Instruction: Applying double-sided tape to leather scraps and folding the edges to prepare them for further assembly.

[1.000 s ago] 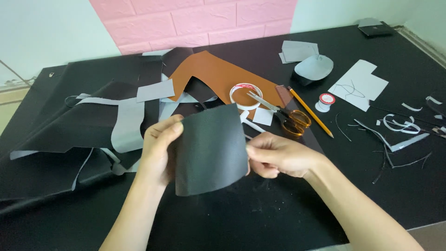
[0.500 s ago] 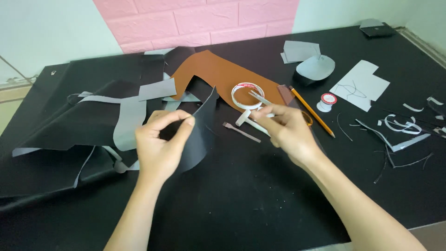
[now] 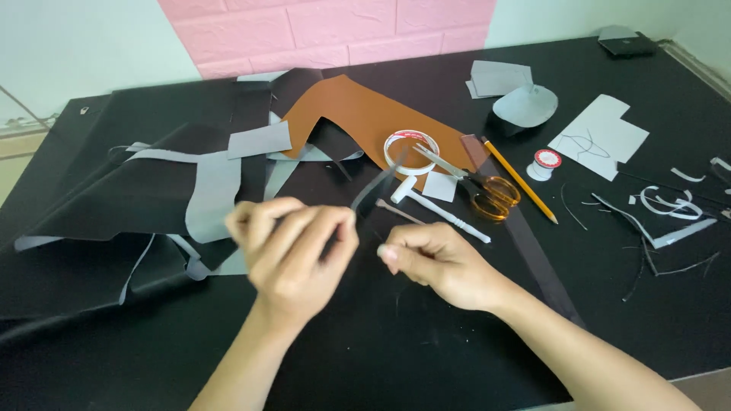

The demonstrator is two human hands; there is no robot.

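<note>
Black sheet piece [image 3: 373, 194]: thin, curved, seen edge-on, just before tape roll [image 3: 411, 151]; pinched by left hand [image 3: 293, 255]. Right hand [image 3: 438, 262]: loosely curled, holding nothing visible.

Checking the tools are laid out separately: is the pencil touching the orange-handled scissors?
Apart. The head view shows a thin strip of black table between the pencil and the handle rings of the orange-handled scissors; the pencil lies just to their right.

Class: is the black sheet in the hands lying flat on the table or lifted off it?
Lifted. The left hand pinches the black sheet, which rises edge-on above the table; the right hand is beside it.
</note>
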